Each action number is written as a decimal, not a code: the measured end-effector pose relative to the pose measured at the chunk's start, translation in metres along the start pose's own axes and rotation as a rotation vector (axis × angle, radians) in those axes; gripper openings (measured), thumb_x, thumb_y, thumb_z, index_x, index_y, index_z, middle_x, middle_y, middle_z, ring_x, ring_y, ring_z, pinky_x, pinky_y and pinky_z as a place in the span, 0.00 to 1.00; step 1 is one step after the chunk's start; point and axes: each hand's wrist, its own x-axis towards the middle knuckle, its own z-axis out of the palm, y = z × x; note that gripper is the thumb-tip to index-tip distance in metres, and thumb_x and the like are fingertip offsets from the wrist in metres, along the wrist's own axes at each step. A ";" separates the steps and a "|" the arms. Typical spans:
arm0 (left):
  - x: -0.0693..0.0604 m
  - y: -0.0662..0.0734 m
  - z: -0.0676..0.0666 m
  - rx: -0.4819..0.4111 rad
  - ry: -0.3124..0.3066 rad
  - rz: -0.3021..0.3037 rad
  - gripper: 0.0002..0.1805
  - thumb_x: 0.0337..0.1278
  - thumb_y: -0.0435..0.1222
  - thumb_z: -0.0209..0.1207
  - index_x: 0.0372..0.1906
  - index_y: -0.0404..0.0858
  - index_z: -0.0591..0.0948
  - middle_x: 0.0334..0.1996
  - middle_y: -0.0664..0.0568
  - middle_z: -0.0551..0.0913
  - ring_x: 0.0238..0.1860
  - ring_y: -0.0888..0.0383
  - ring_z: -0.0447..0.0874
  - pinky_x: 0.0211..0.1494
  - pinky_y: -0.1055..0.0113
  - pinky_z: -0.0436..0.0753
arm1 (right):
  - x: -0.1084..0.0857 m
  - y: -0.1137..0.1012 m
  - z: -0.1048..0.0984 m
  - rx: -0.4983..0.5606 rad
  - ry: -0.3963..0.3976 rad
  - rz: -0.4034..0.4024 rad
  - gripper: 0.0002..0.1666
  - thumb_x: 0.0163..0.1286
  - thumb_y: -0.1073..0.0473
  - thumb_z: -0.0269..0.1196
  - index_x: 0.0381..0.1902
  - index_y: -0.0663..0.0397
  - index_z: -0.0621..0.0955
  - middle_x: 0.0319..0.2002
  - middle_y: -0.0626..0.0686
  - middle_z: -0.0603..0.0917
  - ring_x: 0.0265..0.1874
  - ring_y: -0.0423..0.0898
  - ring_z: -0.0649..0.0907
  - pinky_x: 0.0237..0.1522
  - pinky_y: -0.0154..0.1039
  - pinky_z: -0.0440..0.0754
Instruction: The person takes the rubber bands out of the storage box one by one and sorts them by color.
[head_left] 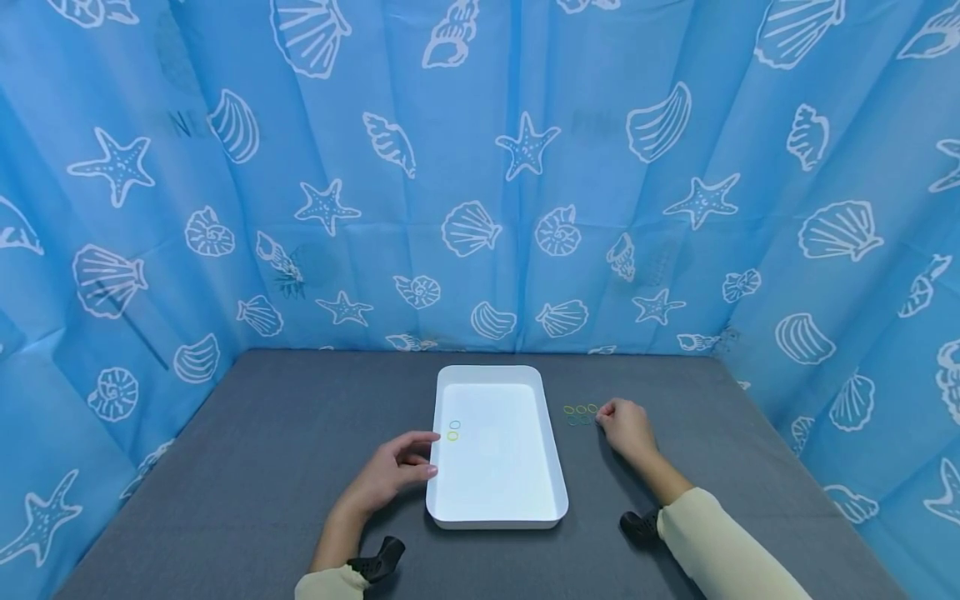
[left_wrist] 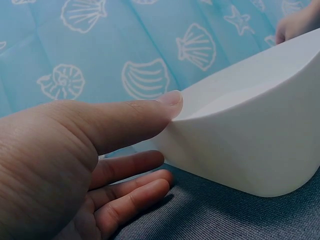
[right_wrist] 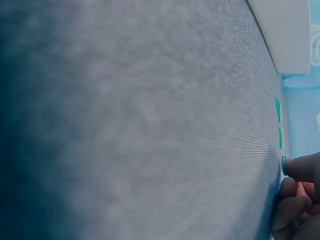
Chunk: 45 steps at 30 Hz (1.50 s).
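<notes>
A white tray (head_left: 497, 525) has a small blue ring (head_left: 454, 425) and a yellow ring (head_left: 452, 436) lying inside, near its left wall. My left hand (head_left: 390, 475) touches the tray's left side; in the left wrist view the thumb of that hand (left_wrist: 75, 150) rests on the rim and the other fingers lie loosely beside the outer wall. Right of the tray, yellow rings (head_left: 581, 409) form a row, with green rings (head_left: 573, 421) in a row nearer me. My right hand (head_left: 630, 429) is at the right end of these rows, fingertips pinching a green ring (right_wrist: 284, 165).
A dark grey cloth (head_left: 262, 483) covers the table. Behind and at both sides hangs a blue curtain (head_left: 480, 192) with white shell and starfish prints. Black wrist mounts show at the left wrist (head_left: 381, 560) and right wrist (head_left: 640, 527).
</notes>
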 end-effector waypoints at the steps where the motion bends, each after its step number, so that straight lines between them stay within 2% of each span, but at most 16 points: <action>1: 0.000 0.000 0.000 -0.001 0.000 -0.002 0.29 0.56 0.39 0.68 0.63 0.42 0.76 0.58 0.43 0.76 0.45 0.52 0.78 0.47 0.56 0.77 | 0.001 0.000 0.000 -0.004 -0.001 0.003 0.06 0.67 0.67 0.61 0.29 0.63 0.80 0.26 0.54 0.79 0.26 0.49 0.76 0.32 0.47 0.73; 13: 0.000 -0.001 0.001 -0.006 0.000 0.003 0.28 0.56 0.38 0.68 0.63 0.41 0.76 0.58 0.42 0.76 0.45 0.52 0.78 0.47 0.56 0.77 | 0.005 0.000 0.001 -0.030 0.018 0.016 0.07 0.66 0.66 0.62 0.28 0.63 0.80 0.26 0.54 0.80 0.25 0.49 0.76 0.32 0.48 0.73; 23: 0.001 -0.002 0.000 -0.001 -0.001 0.010 0.28 0.56 0.38 0.67 0.63 0.41 0.75 0.57 0.42 0.76 0.44 0.53 0.78 0.47 0.56 0.77 | 0.007 0.001 -0.002 -0.022 0.011 -0.014 0.05 0.64 0.67 0.65 0.29 0.63 0.82 0.27 0.54 0.82 0.27 0.50 0.79 0.35 0.51 0.75; 29: 0.001 -0.002 0.000 0.001 0.001 0.010 0.29 0.56 0.38 0.68 0.63 0.41 0.76 0.57 0.42 0.76 0.44 0.53 0.78 0.47 0.57 0.77 | 0.005 0.002 -0.004 0.017 -0.008 -0.006 0.05 0.66 0.66 0.63 0.31 0.65 0.83 0.29 0.55 0.83 0.28 0.50 0.79 0.34 0.49 0.75; 37: 0.001 -0.005 0.000 -0.013 -0.007 0.030 0.28 0.56 0.37 0.67 0.63 0.40 0.75 0.57 0.41 0.76 0.44 0.52 0.79 0.47 0.57 0.78 | 0.006 0.005 -0.004 0.131 -0.036 0.033 0.08 0.69 0.67 0.59 0.35 0.68 0.82 0.28 0.56 0.82 0.23 0.46 0.78 0.25 0.40 0.74; 45: 0.002 -0.005 0.000 -0.002 -0.007 0.033 0.28 0.56 0.38 0.67 0.63 0.40 0.76 0.57 0.41 0.76 0.44 0.51 0.79 0.47 0.58 0.77 | 0.011 -0.003 -0.006 0.222 -0.019 0.050 0.09 0.70 0.65 0.58 0.41 0.68 0.82 0.35 0.60 0.83 0.28 0.49 0.80 0.28 0.41 0.75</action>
